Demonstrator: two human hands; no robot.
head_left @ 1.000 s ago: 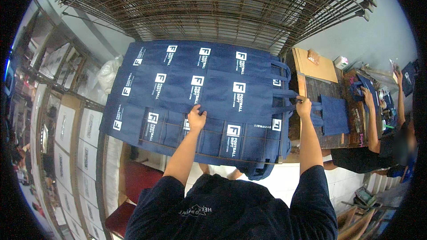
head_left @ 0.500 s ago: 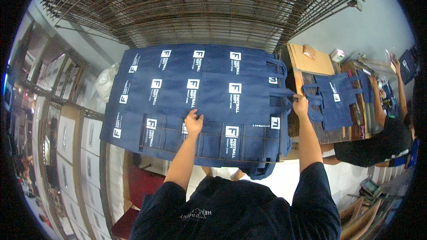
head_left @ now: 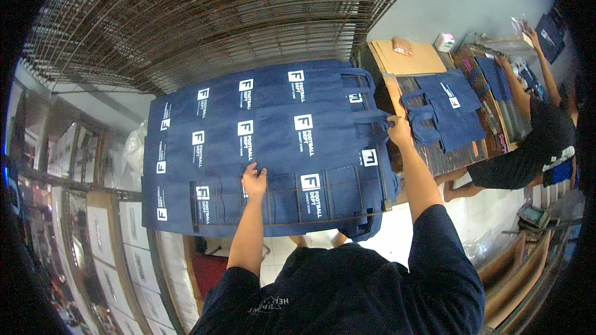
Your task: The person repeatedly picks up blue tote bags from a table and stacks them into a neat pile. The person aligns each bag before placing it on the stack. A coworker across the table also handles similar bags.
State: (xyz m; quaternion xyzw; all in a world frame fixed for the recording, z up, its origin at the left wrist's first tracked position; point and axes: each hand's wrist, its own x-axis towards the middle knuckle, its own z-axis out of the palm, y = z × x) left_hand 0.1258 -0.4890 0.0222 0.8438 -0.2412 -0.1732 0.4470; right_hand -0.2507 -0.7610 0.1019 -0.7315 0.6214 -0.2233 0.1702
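Observation:
Navy tote bags (head_left: 273,142) with white prints lie in overlapping rows on a wire drying rack (head_left: 282,193). My right hand (head_left: 398,131) is closed on a strap (head_left: 372,116) of a middle-row tote bag at the rack's right end. Over the lower edge of the middle row, my left hand (head_left: 254,181) rests against the fabric, its fingers loosely bent and the thumb apart. Part of a white print is hidden beneath that hand. The grid's thin bars cross over the nearest bags.
Raised wire racks (head_left: 205,31) hang above the far side. To the right, another tote bag (head_left: 450,108) lies on a wooden table (head_left: 456,158) near brown cardboard (head_left: 406,59). A person (head_left: 521,142) works beyond it. A red chair (head_left: 210,273) stands below left.
The view has swung to the right, so the rack and bags sit farther left. My right hand keeps its grip on the strap; my left hand stays at the middle row's lower edge.

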